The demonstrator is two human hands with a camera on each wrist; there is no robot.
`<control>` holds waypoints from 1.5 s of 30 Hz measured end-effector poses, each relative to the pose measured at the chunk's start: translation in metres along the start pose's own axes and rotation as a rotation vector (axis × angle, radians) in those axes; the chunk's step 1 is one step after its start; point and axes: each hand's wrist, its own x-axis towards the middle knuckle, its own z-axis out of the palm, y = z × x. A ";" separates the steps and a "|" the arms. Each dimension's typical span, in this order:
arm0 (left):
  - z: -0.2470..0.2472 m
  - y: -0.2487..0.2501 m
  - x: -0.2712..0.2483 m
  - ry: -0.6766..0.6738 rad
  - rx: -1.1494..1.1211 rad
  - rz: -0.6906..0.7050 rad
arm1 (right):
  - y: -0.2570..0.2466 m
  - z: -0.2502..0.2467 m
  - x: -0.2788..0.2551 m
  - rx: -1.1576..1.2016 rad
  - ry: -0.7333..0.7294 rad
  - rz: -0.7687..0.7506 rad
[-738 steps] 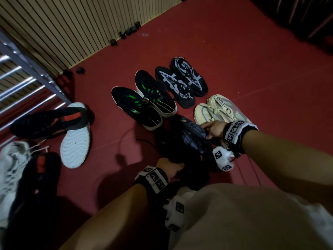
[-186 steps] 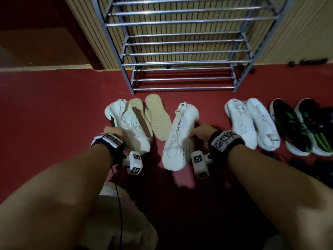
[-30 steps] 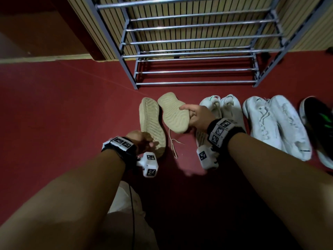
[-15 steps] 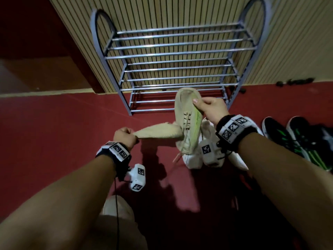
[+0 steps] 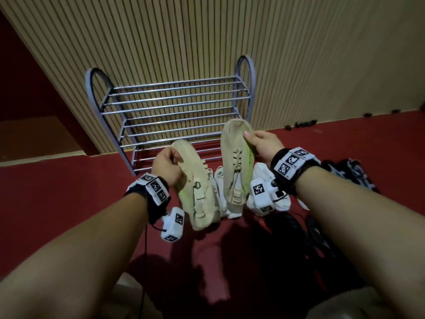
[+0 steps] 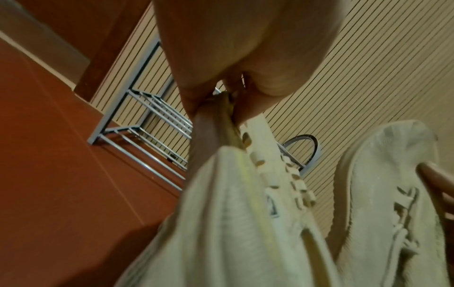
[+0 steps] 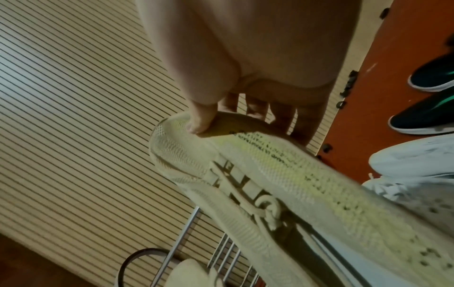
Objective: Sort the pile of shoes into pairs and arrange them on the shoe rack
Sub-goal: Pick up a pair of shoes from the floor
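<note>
Red floor (image 5: pixel 57 203), slatted wall (image 5: pixel 184 38); each hand's fingers clamp a beige shoe.

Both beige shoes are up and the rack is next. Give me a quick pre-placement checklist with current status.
1. Left hand grips the left beige shoe: ok.
2. Right hand grips the right beige shoe: ok.
3. The two shoes match as a pair: ok.
4. Rack shelves free of shoes: ok.
5. Both toes point the same way: ok, away from the person.
6. Laces tucked clear of the rack bars: cannot tell.
</note>
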 end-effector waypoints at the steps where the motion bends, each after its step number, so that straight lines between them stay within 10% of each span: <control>1: 0.006 0.000 -0.003 -0.020 -0.019 -0.016 | 0.004 -0.006 -0.003 -0.015 0.012 0.005; 21: 0.126 -0.080 -0.050 -0.213 -0.228 -0.399 | 0.145 -0.024 -0.037 -0.239 -0.076 0.456; 45: 0.175 -0.228 -0.071 -0.417 -0.346 -0.650 | 0.243 0.029 -0.039 -0.783 -0.485 0.573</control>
